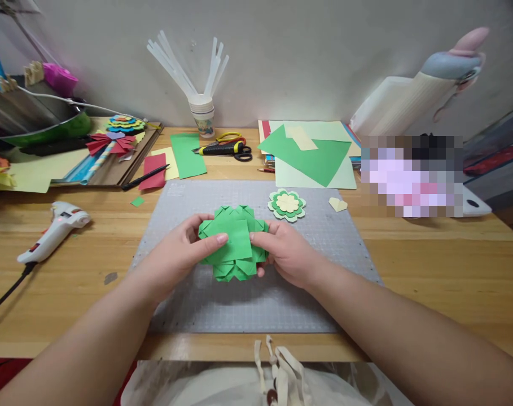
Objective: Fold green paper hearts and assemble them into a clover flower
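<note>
1. Over the grey cutting mat (175,310), in the head view, I have the green folded-paper flower (235,272) held between both hands; I cannot tell whether its lower edge touches the mat.
2. A green paper square (237,248) lies flat on the flower's middle, facing my camera.
3. I see the left hand (192,243) gripping the flower's left side, thumb pressed on the square, other fingers behind and mostly hidden.
4. I see the right hand (288,251) pinching the opposite side, thumb at the square's right edge, fingers curled behind the paper.
5. Beyond the right hand, I find a small layered flower (287,204) on the mat, with a cream heart (337,205) to its right.
6. To the left, on the wooden table (429,259), I have a white glue gun (55,234) with a black cord.
7. Behind the mat, I make out a pen (146,177) across red paper (154,163), scissors (244,156) beside a cutter (216,149), a cup (204,123) of white sticks (171,63), and a large green sheet (319,157) on stacked paper.
</note>
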The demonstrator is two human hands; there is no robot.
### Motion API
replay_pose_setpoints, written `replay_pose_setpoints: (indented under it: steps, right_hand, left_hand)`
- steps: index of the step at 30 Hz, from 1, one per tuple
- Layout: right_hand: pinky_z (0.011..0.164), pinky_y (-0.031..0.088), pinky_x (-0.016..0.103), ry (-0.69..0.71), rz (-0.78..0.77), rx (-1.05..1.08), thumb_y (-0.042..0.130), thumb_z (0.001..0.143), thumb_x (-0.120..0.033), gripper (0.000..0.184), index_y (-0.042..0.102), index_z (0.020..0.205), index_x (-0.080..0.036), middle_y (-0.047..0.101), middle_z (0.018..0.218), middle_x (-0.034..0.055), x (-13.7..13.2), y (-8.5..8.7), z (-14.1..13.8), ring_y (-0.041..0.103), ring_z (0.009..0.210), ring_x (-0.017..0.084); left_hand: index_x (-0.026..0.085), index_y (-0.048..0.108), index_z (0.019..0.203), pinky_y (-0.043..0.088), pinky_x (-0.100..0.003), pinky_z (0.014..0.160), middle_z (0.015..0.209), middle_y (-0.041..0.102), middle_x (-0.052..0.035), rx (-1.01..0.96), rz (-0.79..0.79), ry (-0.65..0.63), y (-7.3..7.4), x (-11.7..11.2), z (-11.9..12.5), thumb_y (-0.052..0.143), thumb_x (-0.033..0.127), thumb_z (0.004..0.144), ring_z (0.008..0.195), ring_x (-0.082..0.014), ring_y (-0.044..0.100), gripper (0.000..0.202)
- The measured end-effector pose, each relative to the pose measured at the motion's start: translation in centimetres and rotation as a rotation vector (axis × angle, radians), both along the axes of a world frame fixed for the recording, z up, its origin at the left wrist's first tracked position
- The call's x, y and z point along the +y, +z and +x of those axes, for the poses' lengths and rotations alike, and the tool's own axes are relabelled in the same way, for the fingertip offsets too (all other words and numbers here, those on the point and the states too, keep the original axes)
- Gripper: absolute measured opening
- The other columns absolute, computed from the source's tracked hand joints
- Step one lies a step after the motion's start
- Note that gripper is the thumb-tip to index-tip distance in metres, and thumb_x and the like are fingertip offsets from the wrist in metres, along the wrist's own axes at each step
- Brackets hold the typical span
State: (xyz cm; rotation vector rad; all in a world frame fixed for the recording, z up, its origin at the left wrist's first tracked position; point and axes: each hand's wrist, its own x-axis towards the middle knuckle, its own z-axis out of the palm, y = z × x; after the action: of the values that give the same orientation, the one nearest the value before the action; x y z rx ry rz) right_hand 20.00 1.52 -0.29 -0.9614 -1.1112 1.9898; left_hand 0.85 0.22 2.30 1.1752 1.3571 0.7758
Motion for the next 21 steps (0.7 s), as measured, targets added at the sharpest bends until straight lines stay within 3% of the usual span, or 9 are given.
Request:
replay_pose_setpoints:
  steps: [5,15,21]
  right_hand:
    - [0.039,0.047,0.018,-0.024,0.029,-0.057,0.062,0.076,-0.034,0.016,0.062,0.076,-0.018,0.063,0.059,-0.0024,0.1,0.0,0.1,0.058,0.047,0.01]
    - [0.042,0.047,0.021,-0.017,0.026,-0.131,0.064,0.075,-0.036,0.017,0.06,0.075,-0.019,0.061,0.059,-0.0023,-0.3,-0.1,-0.1,0.057,0.05,0.012]
    - [0.042,0.046,0.019,-0.019,0.016,-0.11,0.063,0.076,-0.033,0.015,0.058,0.071,-0.019,0.06,0.058,-0.0025,-0.5,0.1,-0.3,0.056,0.048,0.01]
  left_hand:
    - [0.018,0.071,0.098,0.053,-0.028,0.064,0.083,0.074,-0.006,-0.254,-0.224,-0.223,0.4,0.9,0.4,0.074,0.039,0.075,0.07,-0.0188,0.067,0.032]
    - [0.019,0.074,0.09,0.058,-0.034,0.068,0.081,0.076,-0.0064,-0.243,-0.249,-0.157,-0.8,1.0,0.2,0.078,0.037,0.069,0.07,-0.0218,0.07,0.028]
    - [0.02,0.07,0.096,0.057,-0.024,0.064,0.086,0.075,-0.0033,-0.319,-0.2,-0.129,-0.8,0.6,-0.3,0.08,0.035,0.072,0.071,-0.0156,0.069,0.03]
